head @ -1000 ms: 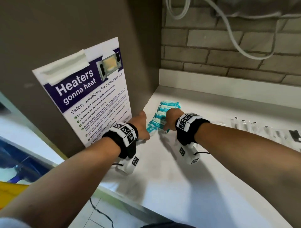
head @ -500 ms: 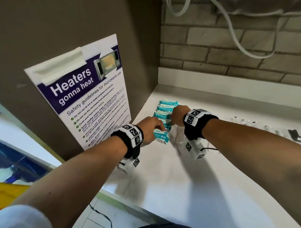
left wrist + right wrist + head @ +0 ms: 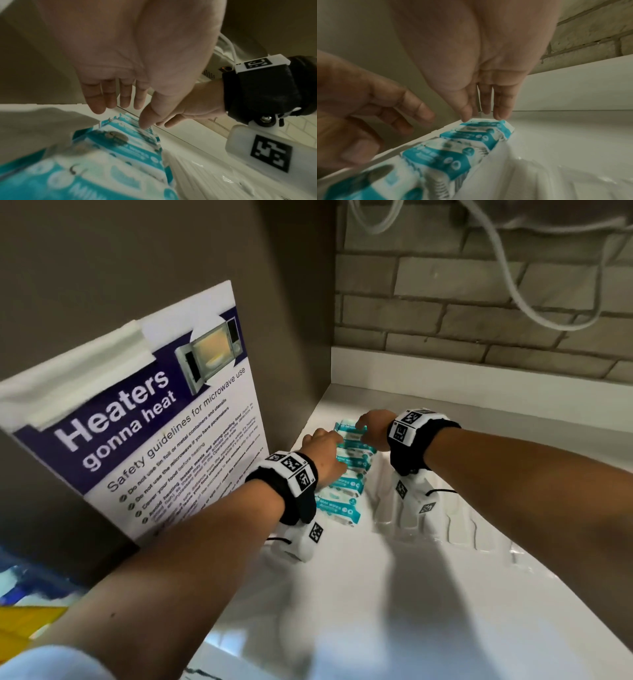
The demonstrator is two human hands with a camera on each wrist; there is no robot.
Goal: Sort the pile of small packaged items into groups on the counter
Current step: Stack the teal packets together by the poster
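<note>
A row of teal-and-white wipe packets point(image 3: 346, 484) lies overlapping on the white counter point(image 3: 394, 594), along the brown side wall. The left hand point(image 3: 329, 446) hovers over the row's middle, fingers straight and relaxed point(image 3: 109, 100), thumb tip near a packet point(image 3: 130, 147). The right hand point(image 3: 371, 428) reaches to the far end, where its straight fingertips point(image 3: 500, 115) touch the last packet point(image 3: 488, 125). Neither hand grips anything. The same row point(image 3: 436, 155) runs toward the right wrist camera.
Clear plastic-wrapped items point(image 3: 455, 529) lie on the counter right of the row. A microwave safety poster point(image 3: 154, 419) hangs on the brown side wall. Behind are a white backsplash point(image 3: 479, 392) and a brick wall with white cables point(image 3: 513, 285).
Both hands have moved from the near end of the packet row toward its far end. The right hand now touches the last packet; the left is over the middle.
</note>
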